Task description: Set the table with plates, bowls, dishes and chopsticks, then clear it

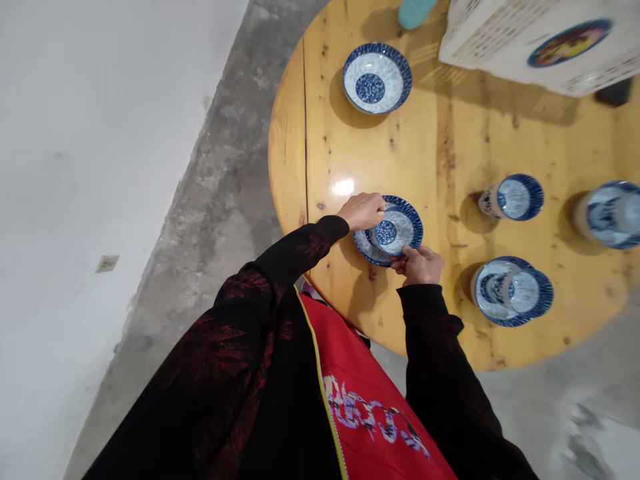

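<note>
Near the table's left front edge, a blue-and-white bowl (400, 225) is gripped by its rim from two sides. My left hand (364, 212) has its fingers closed on the left rim. On the lower right rim, my right hand (421, 265) pinches with thumb and fingers. Beneath it is a second blue-rimmed bowl (365, 249), mostly covered by the upper one. Whether the two bowls touch, I cannot tell. To the right of my right hand, a cup sits inside another patterned bowl (485, 293).
The round wooden table (420, 153) carries a separate bowl (371, 87) at the back left. A patterned cup (515, 198) stands to the right, and a bowl with a cup inside (597, 220) lies farther right. A white plastic basket (505, 40) and a turquoise object (415, 12) are behind.
</note>
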`<state>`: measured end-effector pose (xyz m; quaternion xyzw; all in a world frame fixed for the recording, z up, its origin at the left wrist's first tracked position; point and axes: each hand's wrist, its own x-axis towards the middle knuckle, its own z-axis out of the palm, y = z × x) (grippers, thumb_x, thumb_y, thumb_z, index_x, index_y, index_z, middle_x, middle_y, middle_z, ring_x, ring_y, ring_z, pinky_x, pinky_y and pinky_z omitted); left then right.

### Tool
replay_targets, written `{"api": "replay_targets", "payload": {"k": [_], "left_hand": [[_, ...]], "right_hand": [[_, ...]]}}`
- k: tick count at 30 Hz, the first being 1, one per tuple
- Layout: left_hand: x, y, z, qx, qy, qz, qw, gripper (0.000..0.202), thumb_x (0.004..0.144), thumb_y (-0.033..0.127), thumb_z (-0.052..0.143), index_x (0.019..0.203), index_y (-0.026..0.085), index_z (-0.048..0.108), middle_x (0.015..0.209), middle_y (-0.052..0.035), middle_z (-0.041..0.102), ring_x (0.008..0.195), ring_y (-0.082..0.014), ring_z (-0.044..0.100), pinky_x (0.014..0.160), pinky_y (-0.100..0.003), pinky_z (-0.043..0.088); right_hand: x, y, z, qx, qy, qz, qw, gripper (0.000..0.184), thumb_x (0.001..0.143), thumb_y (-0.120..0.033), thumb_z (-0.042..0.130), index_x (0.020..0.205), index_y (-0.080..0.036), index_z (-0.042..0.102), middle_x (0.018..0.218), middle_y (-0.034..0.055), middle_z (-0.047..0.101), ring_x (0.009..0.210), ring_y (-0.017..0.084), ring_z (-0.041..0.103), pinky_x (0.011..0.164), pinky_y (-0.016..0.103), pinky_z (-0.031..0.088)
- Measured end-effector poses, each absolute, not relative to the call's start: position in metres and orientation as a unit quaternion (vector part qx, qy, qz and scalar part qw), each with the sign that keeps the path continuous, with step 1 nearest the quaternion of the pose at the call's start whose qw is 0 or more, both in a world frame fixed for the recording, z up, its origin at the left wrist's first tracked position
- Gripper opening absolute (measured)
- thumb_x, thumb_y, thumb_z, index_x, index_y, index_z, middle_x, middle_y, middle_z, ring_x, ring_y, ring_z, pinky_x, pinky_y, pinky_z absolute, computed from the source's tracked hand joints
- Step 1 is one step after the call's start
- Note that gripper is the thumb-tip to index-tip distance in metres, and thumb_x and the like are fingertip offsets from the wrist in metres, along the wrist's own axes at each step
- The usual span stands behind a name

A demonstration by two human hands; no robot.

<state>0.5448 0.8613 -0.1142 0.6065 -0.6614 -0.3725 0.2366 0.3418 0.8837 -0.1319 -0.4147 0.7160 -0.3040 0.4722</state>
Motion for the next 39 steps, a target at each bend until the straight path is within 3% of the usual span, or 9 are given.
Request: {"api": "replay_targets", "payload": {"k": [18,24,30,34,39], "left_hand": [[0.541,0.857,-0.117,0.599,-0.649,-0.392,0.258,0.021,0.084,0.013,0.053,0.077,0.016,0.073,0.090,-0.0150,0.074,0.092,-0.0292,0.068,0.078,-0.037,0.043],[0.542,0.858,-0.114,0.599,-0.660,-0.382,0.245,0.024,0.086,0.012,0.051,0.081,0.015,0.075,0.094,-0.0166,0.075,0.095,-0.0303,0.068,0.079,-0.038,0.044],[0.542,0.858,-0.114,0.602,-0.650,-0.391,0.249,0.022,0.085,0.011,0.053,0.081,0.015,0.074,0.092,-0.0163,0.075,0.094,-0.0304,0.068,0.079,-0.037,0.044],[0.543,0.860,-0.116,0.608,-0.657,-0.378,0.237,0.024,0.088,0.017,0.050,0.086,0.014,0.074,0.097,-0.0162,0.075,0.093,-0.0287,0.067,0.079,-0.036,0.043],[0.560,0.871,-0.104,0.625,-0.656,-0.350,0.237,0.031,0.096,0.030,0.046,0.100,0.014,0.072,0.103,-0.0134,0.075,0.093,-0.0252,0.066,0.080,-0.033,0.042]], "right_hand": [[0.341,0.883,-0.125,-0.425,0.722,-0.291,0.462,0.006,0.068,-0.019,0.062,0.065,-0.018,0.057,0.044,-0.0002,0.061,0.031,0.011,0.050,0.028,0.017,0.034],[0.339,0.886,-0.131,-0.436,0.717,-0.288,0.462,0.017,0.070,-0.023,0.067,0.064,-0.020,0.052,0.046,-0.0005,0.061,0.031,0.011,0.051,0.028,0.018,0.034],[0.339,0.886,-0.132,-0.442,0.716,-0.289,0.456,0.014,0.069,-0.023,0.065,0.064,-0.021,0.053,0.046,-0.0007,0.061,0.032,0.012,0.052,0.028,0.018,0.035],[0.340,0.888,-0.129,-0.444,0.721,-0.282,0.450,0.018,0.070,-0.027,0.065,0.062,-0.021,0.050,0.046,-0.0006,0.061,0.032,0.011,0.051,0.028,0.017,0.035],[0.335,0.893,-0.123,-0.435,0.721,-0.304,0.446,0.023,0.073,-0.037,0.068,0.076,-0.016,0.061,0.047,-0.0003,0.062,0.031,0.010,0.050,0.030,0.017,0.034]]}}
